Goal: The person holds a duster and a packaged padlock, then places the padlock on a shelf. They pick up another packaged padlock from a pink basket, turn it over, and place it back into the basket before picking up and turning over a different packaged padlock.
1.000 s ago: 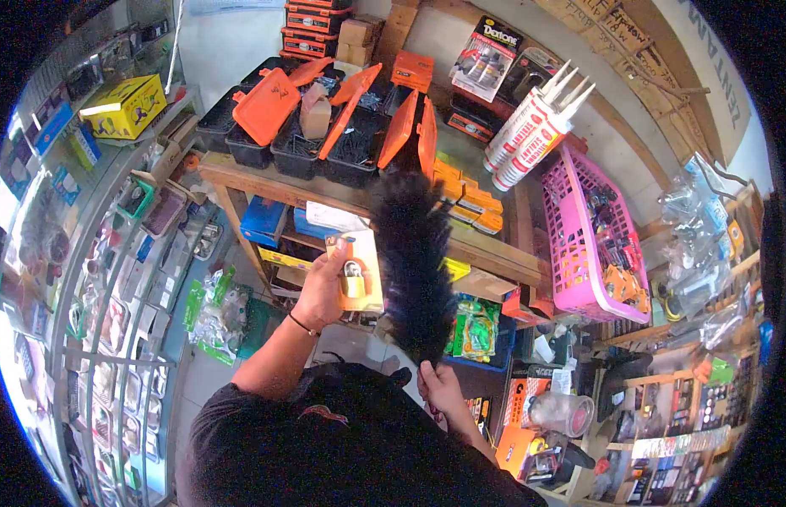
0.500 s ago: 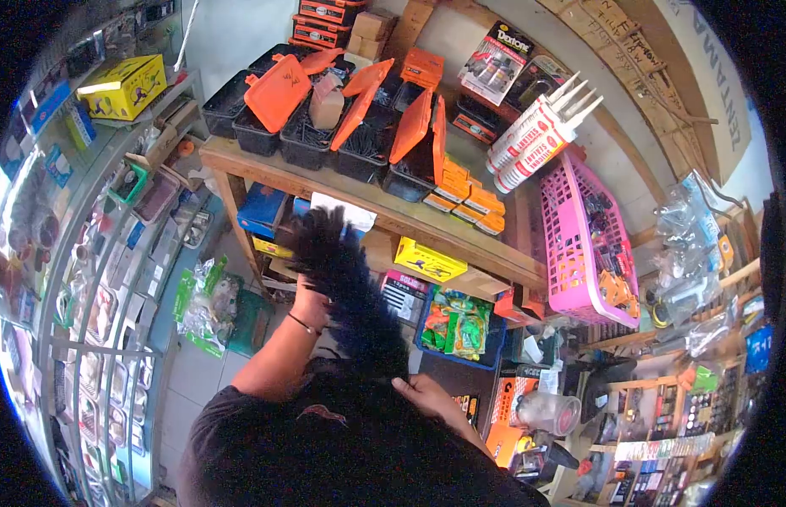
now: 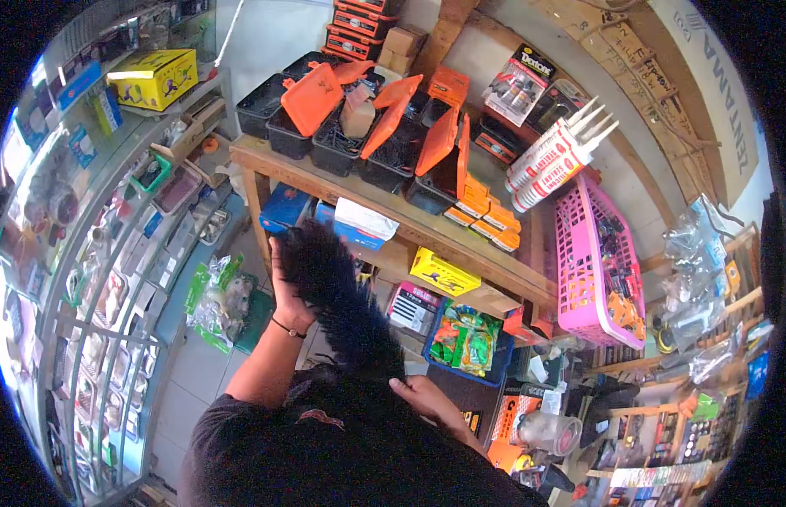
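Observation:
A black feather duster slants up and left from my body toward the lower shelf. Beside the feathers at its far end is my left hand, palm toward them, with a dark bracelet at the wrist. The fingers that show are stretched out, and the feathers cover part of that hand. Near my chest my right hand is closed at the base of the duster; its handle is hidden. Just beyond the duster's tip are a blue box and a blue-and-white box.
Black bins with orange lids line the wooden shelf, with silicone sealant tubes and a pink basket to the right. Below are a yellow box and a blue tray. A glass display case stands on the left.
My left hand has moved up and left, out from behind the feathers. The duster's tip has dropped slightly. My right hand stays in place, and the view has shifted a little left.

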The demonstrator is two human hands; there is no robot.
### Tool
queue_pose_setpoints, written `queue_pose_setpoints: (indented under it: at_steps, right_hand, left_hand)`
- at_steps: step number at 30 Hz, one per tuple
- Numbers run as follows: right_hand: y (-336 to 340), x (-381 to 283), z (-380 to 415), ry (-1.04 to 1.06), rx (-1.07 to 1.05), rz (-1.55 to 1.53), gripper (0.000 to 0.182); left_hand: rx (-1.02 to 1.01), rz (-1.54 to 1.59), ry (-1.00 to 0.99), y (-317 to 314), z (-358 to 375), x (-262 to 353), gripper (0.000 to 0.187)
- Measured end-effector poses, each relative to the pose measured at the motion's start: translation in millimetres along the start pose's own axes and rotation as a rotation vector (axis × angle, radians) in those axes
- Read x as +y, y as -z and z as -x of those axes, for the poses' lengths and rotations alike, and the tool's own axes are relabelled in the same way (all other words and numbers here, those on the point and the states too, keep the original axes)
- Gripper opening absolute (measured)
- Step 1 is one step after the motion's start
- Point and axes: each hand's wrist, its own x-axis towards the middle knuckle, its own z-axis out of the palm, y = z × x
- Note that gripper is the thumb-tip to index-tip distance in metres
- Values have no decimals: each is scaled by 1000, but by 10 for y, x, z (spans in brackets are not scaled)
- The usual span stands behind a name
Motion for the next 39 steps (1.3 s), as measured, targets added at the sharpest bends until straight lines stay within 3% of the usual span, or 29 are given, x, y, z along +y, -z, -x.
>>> queue_pose_setpoints:
  at_steps: [1, 3, 5, 7, 8, 10, 12, 13, 15, 16, 17, 19, 21, 23, 24, 25, 27, 29, 31, 33, 34, 35, 37, 39]
  right_hand:
    - [38, -106, 15, 6, -7, 6, 52]
    - [115, -383, 82, -38, 14, -93, 51]
    - [0, 49, -151, -2, -68, -19, 51]
    - [10, 148, -247, 34, -149, 60, 52]
    - [56, 57, -247, 98, -175, 122, 53]
    - [99, -79, -263, 175, -212, 198, 55]
    - [73, -184, -294, 49, -66, 52, 56]
    - [73, -228, -310, 59, -78, 63, 56]
    - [92, -311, -338, 240, -213, 189, 53]
    - [137, -369, -345, 345, -210, 384, 51]
    - [158, -368, -371, 353, -214, 392, 51]
    - [175, -354, -431, 259, -156, 279, 51]
    - [163, -411, -417, 189, -107, 196, 51]
    - [158, -395, -417, 241, -209, 226, 50]
    - [151, -354, -428, 373, -202, 240, 51]
    - [174, -368, -442, 378, -201, 242, 51]
    - [237, -395, -455, 261, -204, 256, 52]
    - [263, -365, -501, 247, -162, 232, 50]
    - [295, -495, -454, 108, -238, 271, 58]
    - [292, -512, -447, 106, -277, 344, 57]
    - [289, -385, -515, 291, -280, 342, 52]
    - [278, -373, -534, 477, -278, 332, 48]
    - [272, -400, -539, 408, -258, 247, 48]
    - [271, -441, -544, 192, -228, -44, 50]
  left_hand:
    - [2, -5, -10, -40, 30, 13, 71]
    - [367, -27, -162, -333, 77, 46, 72]
    - [401, -43, -193, -227, 144, 109, 74]
    - [47, -23, -146, -12, 227, 191, 76]
    - [46, -26, -165, -35, 248, 205, 76]
    - [225, -43, -303, -121, 294, 250, 78]
    - [435, 6, -353, -494, 342, 300, 83]
    - [435, 1, -372, -449, 377, 337, 83]
    - [200, -99, -349, -221, 457, 426, 87]
    - [125, -22, -313, -133, 495, 451, 89]
    - [46, -51, -349, -128, 474, 456, 90]
    - [14, -58, -350, -173, 523, 481, 92]
    - [337, 71, -444, -523, 463, 458, 94]
    - [346, -71, -434, -389, 492, 448, 91]
    - [148, -115, -388, -328, 492, 460, 89]
    - [-50, -159, -339, -283, 485, 473, 88]
    - [-85, -164, -348, -380, 463, 466, 88]
    - [325, 15, -447, -534, 498, 441, 89]
    - [330, 55, -462, -550, 495, 466, 87]
    - [20, -132, -378, -379, 505, 487, 86]
    - [72, -84, -422, -224, 494, 461, 89]
    - [-26, -117, -399, -348, 520, 491, 87]
    - [-72, -150, -421, -334, 520, 477, 81]
    - [333, -94, -538, -585, 525, 455, 77]
